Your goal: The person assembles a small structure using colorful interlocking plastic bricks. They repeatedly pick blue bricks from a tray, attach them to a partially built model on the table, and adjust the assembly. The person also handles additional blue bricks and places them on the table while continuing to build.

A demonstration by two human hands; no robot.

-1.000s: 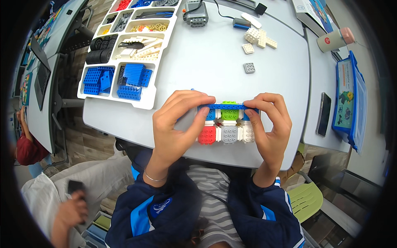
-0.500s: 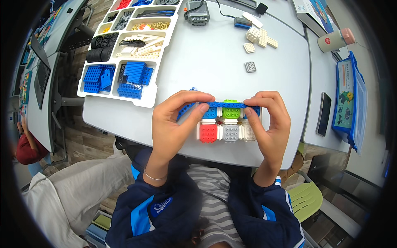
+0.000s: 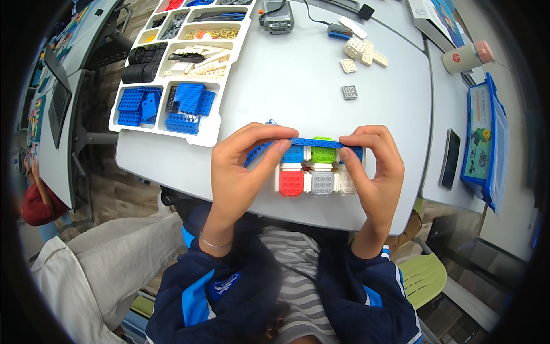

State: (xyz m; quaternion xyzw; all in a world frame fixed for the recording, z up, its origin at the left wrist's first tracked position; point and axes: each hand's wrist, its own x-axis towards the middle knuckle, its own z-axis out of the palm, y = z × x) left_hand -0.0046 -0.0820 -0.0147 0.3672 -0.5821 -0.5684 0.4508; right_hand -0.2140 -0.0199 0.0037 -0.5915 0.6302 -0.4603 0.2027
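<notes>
A long blue perforated beam (image 3: 318, 143) runs across the far side of a block of building bricks, pinched at both ends. My left hand (image 3: 242, 166) has thumb and forefinger closed on its left end. On its right end, my right hand (image 3: 373, 166) is closed the same way. Beneath and nearer lie a blue brick (image 3: 293, 153), a green brick (image 3: 323, 154), a red brick (image 3: 291, 183) and a grey brick (image 3: 323, 183), joined by white pieces. A whitish brick (image 3: 347, 183) is partly behind my right thumb. Another blue beam (image 3: 257, 152) slants out behind my left hand.
A white sorting tray (image 3: 213, 129) of parts stands far left. A grey battery-like box (image 3: 278, 17), loose white pieces (image 3: 366, 51) and a small grey brick (image 3: 350, 92) lie at the far side. A phone (image 3: 450, 159), bottle (image 3: 467, 56) and blue bin (image 3: 487, 143) are at right.
The beam now tilts slightly, its right end lower in the picture. Both hands keep their pinch on it. The whole table view has shifted a little to the right.
</notes>
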